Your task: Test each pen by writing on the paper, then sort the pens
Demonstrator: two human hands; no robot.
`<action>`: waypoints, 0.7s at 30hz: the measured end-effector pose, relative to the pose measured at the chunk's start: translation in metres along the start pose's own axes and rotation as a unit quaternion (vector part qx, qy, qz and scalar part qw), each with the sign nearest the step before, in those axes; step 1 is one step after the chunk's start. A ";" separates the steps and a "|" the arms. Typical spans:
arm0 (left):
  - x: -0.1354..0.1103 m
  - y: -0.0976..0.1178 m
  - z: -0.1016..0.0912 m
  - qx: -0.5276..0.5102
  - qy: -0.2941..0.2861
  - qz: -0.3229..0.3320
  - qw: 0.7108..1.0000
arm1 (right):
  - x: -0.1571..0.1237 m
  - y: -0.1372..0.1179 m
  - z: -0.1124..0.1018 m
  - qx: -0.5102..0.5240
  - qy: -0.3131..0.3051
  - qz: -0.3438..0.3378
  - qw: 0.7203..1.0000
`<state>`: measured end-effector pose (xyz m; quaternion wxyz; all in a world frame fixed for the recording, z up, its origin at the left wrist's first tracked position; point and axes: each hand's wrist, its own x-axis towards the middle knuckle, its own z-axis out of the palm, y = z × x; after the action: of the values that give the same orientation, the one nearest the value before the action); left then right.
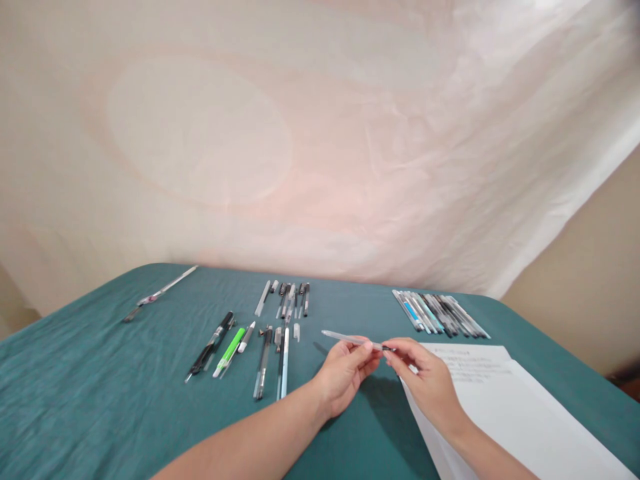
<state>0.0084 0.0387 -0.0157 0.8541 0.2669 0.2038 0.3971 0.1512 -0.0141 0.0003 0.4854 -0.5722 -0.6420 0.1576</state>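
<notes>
A slim translucent pen (340, 336) is held nearly level above the cloth, its pale end pointing left. My left hand (344, 379) is closed around its middle, thumb on top. At the pen's dark right end, the thumb and fingers of my right hand (425, 375) are pinched; the exact part between them is mostly covered. Below my right hand lies a stack of white paper (520, 413) with blurred lines of writing near its top.
Left of my hands lie a black pen (213, 347), a bright green pen (230, 352), a light blue pen (285, 363) and several pen parts (287, 300). A row of pens (440, 315) lies at the back right. A long thin clear item (170, 285) rests far left on the green cloth (100, 387).
</notes>
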 end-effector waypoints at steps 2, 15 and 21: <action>0.000 0.000 0.000 0.003 0.003 -0.003 1.000 | 0.000 0.001 0.001 -0.005 0.015 -0.010 1.000; -0.001 -0.001 0.000 0.025 -0.014 0.018 0.999 | -0.005 0.005 0.003 -0.013 0.023 0.003 1.000; -0.002 -0.001 -0.001 0.047 -0.026 0.029 0.998 | -0.005 0.003 0.002 -0.018 0.015 0.017 1.000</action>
<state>0.0070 0.0368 -0.0166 0.8338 0.3230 0.1918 0.4046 0.1506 -0.0172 -0.0057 0.4822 -0.5941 -0.6271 0.1459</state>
